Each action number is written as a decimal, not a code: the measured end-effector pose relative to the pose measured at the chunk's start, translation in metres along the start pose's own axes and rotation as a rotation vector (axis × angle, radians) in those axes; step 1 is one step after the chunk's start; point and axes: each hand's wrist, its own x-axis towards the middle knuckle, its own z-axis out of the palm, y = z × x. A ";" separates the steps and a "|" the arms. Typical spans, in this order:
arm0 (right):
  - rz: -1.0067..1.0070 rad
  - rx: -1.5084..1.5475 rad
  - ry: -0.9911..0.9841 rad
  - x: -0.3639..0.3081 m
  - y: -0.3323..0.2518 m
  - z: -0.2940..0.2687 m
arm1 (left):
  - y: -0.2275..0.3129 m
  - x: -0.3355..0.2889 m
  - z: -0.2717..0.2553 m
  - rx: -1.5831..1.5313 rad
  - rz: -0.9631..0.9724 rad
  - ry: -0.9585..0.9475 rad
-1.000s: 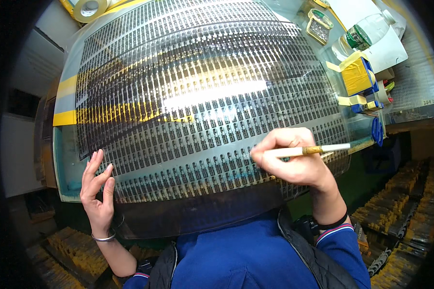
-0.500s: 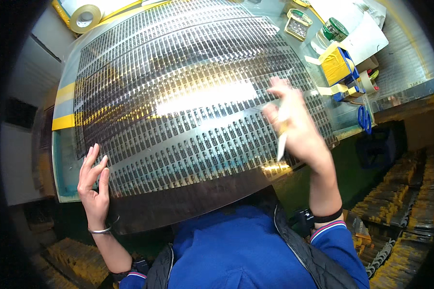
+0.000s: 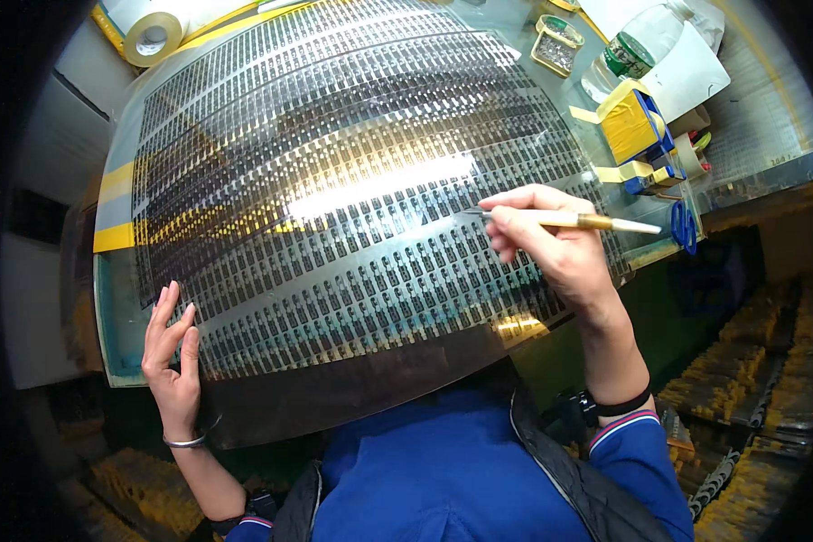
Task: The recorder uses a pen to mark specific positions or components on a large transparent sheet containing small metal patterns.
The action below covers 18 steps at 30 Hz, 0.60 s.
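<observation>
Empty left hand point(image 3: 171, 366) likely steadies the sheet point(image 3: 361, 244) beneath; right hand point(image 3: 558, 242) pinches a slim tool point(image 3: 628, 225), presumably for precision.

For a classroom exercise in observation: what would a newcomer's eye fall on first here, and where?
Probably the large sheet covered in rows of small dark shapes, filling the middle, with a bright glare across it. Next, the right hand over its right side, holding a slim pale-handled tool, and the left hand at its lower left corner.
</observation>
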 end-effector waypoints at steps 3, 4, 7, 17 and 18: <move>0.026 -0.026 -0.065 0.005 0.008 -0.003 | 0.001 0.003 0.002 -0.001 0.005 -0.008; 0.048 -0.075 -0.036 0.003 0.006 0.001 | 0.000 0.002 0.002 0.000 0.000 -0.011; -0.021 -0.156 -0.013 0.003 0.007 0.005 | -0.004 0.002 0.001 -0.007 0.013 -0.021; -0.042 -0.178 -0.019 0.005 0.011 0.007 | -0.004 0.003 0.000 0.013 0.011 -0.031; -0.068 -0.240 0.007 0.005 0.011 0.008 | -0.004 0.003 0.000 0.007 0.015 -0.033</move>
